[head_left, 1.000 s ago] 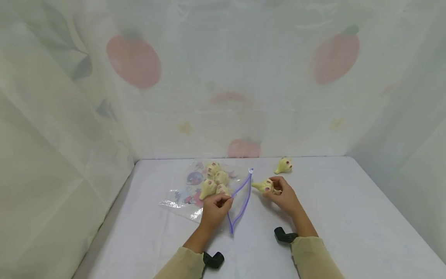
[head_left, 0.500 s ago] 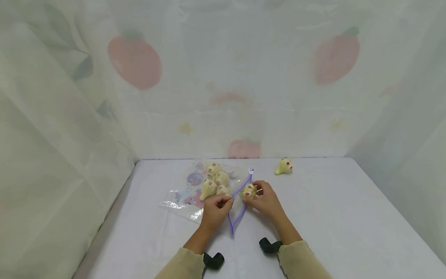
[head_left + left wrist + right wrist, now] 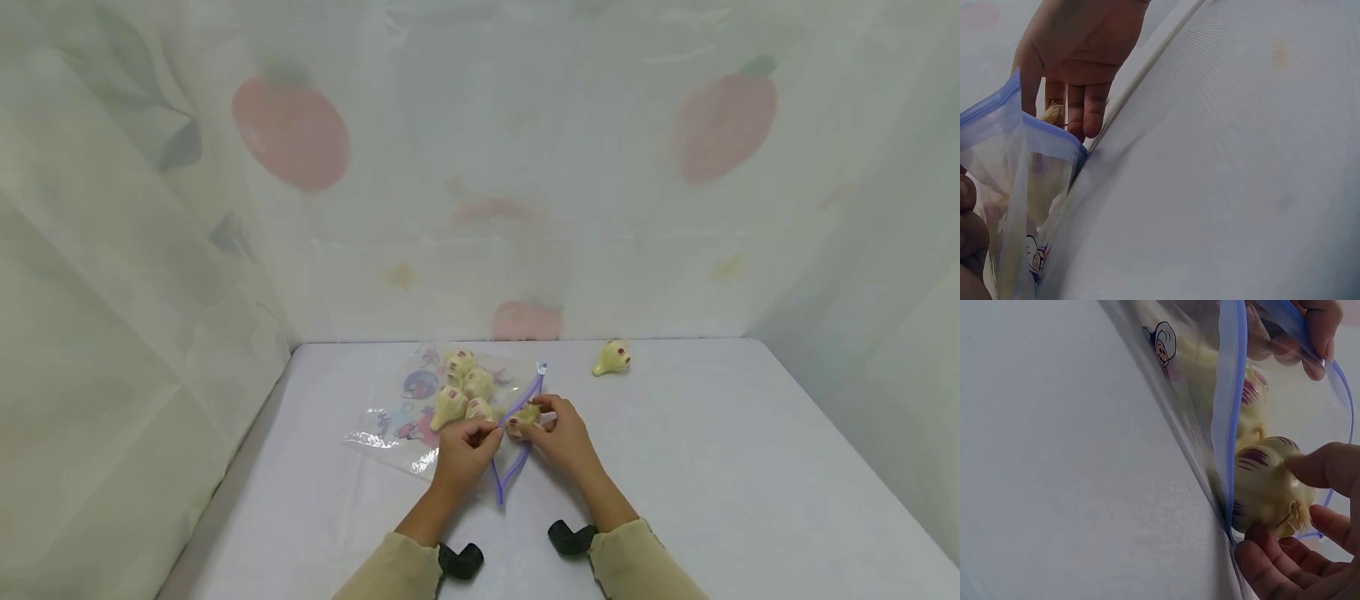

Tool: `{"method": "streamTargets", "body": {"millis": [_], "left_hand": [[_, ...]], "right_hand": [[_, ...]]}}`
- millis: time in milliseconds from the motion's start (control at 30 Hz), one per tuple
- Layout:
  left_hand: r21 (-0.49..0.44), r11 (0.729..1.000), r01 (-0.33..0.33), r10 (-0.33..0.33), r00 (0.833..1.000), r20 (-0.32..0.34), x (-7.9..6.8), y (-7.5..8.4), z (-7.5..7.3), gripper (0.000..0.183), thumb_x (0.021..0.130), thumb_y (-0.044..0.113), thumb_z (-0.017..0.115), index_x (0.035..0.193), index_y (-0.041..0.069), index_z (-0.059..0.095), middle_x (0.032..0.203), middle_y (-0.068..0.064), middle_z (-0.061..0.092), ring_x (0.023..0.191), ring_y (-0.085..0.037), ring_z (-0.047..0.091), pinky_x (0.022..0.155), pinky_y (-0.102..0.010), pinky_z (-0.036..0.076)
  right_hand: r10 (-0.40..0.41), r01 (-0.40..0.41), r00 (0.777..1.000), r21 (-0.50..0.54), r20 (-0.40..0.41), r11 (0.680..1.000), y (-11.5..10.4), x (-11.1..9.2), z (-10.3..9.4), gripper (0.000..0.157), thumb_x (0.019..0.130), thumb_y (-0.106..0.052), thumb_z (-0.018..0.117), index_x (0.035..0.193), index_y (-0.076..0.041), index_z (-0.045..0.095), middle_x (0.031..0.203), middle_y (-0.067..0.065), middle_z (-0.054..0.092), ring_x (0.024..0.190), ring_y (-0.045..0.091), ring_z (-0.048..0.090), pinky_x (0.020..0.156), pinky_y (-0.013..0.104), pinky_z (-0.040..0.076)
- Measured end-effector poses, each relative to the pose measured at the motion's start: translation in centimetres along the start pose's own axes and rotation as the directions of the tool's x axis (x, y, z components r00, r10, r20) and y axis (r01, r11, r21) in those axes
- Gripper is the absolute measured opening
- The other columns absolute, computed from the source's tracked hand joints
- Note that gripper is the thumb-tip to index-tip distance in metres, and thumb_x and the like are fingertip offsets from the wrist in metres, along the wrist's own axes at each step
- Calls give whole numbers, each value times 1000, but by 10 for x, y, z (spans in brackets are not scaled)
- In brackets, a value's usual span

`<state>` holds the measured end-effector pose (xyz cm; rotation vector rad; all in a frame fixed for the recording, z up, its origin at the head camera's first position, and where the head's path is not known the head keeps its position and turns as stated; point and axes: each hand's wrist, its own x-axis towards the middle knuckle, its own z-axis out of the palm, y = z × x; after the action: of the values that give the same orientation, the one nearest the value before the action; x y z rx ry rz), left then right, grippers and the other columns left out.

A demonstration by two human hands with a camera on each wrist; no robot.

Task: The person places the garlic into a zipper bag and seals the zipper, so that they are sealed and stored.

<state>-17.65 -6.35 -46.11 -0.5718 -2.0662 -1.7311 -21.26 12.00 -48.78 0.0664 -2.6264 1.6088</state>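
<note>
A clear zip bag (image 3: pixel 378 429) with printed pictures lies on the table, its purple zip edges spread apart. Several garlic bulbs (image 3: pixel 450 405) are inside it. My left hand (image 3: pixel 461 457) pinches the upper zip edge and keeps the mouth raised, as the right wrist view also shows. At that mouth my right hand (image 3: pixel 567 440) holds another garlic bulb (image 3: pixel 1269 481) with purple streaks, thumb on top and fingers underneath. This bulb is partly past the zip edge, its root tuft (image 3: pixel 1054 114) towards the right hand. One more garlic bulb (image 3: pixel 613 357) lies apart at the back right.
The table (image 3: pixel 742 467) has a white cover. A pale printed curtain (image 3: pixel 600 208) hangs behind its far edge, with more fabric at both sides. A dark angled mount (image 3: pixel 461 562) sits on the left wrist and a similar mount (image 3: pixel 572 539) on the right.
My right hand has carried its garlic bulb leftward, from beside the bag into the mouth between the zip edges. The left hand has stayed in place on the edge.
</note>
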Motion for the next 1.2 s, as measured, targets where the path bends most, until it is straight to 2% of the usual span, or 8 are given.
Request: {"method": "streamTargets", "body": {"millis": [200,333,533,700,800,1000,1200], "left_hand": [[-13,1000,1,-1,1000,16,0,3,-1,7,79,-16,68,82,-10,71,67,-19,67,56,-1,52,48,-19,47],[-17,1000,-8,8,1000,21,1,3,0,9,78,-16,67,82,-9,71,68,-19,67,56,-2,53,49,-19,48],[-17,1000,4,-4,1000,15,1,3,0,8,79,-15,67,81,-8,71,68,-18,68,56,-2,54,48,-19,48],[-31,999,32,-32,999,8,1,5,0,10,78,-17,67,81,-8,72,67,-19,67,56,-1,51,48,-18,46],[-33,998,51,-51,999,5,1,6,0,10,79,-16,67,81,-7,72,66,-18,67,55,0,51,48,-18,45],[-11,999,46,-46,999,-1,0,6,0,7,81,-12,69,81,-6,72,66,-16,67,55,-1,51,48,-19,46],[5,1000,23,-23,1000,-1,0,7,1,8,79,-14,68,81,-7,72,66,-17,67,56,-2,51,48,-20,48]], "right_hand": [[9,-6,997,37,-73,999,1,4,2,27,79,-11,75,105,-9,71,100,9,68,80,16,65,71,26,53],[-11,16,997,70,-70,997,3,9,6,18,82,-10,74,99,-6,74,95,9,72,81,18,68,72,26,55],[-44,40,999,132,27,990,2,15,15,19,83,-7,74,101,-3,72,103,13,71,90,27,71,75,32,58],[-120,102,986,149,112,984,0,16,24,23,83,-2,71,106,1,69,106,20,71,95,35,71,78,37,59],[-139,114,980,171,140,979,-2,16,27,27,82,-1,71,109,5,67,106,23,71,96,38,70,79,39,59],[-108,83,981,151,164,985,-6,16,29,27,82,-3,71,109,3,67,107,22,70,99,37,70,79,39,58],[-96,82,986,107,138,991,-5,17,23,26,82,-4,70,107,-1,69,100,17,73,93,30,71,73,32,57]]}}
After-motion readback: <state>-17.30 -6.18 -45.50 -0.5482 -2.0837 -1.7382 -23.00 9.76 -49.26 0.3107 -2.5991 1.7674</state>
